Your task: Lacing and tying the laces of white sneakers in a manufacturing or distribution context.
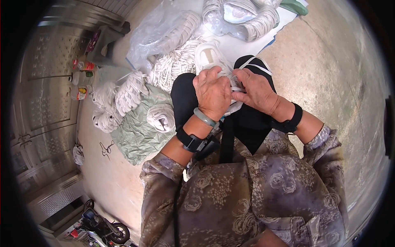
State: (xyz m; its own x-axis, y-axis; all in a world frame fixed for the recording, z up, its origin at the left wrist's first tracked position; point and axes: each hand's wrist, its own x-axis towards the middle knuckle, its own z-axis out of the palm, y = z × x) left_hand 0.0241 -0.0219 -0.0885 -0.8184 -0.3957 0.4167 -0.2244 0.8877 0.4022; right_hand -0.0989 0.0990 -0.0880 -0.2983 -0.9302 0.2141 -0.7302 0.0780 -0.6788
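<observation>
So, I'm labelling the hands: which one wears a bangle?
The left hand, over the white shoe: a pale bangle circles its wrist. The right hand has just a black strap.

I wear a loose brown-grey shirt point(222, 185) with purplish patches, printed with pale rose swirls and clusters of small light flecks. A seamed placket point(252, 181) runs down its front, and a stitched pocket point(302, 230) sits low on my right. Both my sleeves, left point(160, 193) and right point(329, 177), carry the same print. Behind my bare left grip point(213, 92) come a smooth grey-green bangle point(205, 118) and a black wristband point(191, 142) with a dark fitting; behind my bare right grip point(255, 90), another black band point(292, 119). My trousers point(183, 94) are plain black.
</observation>
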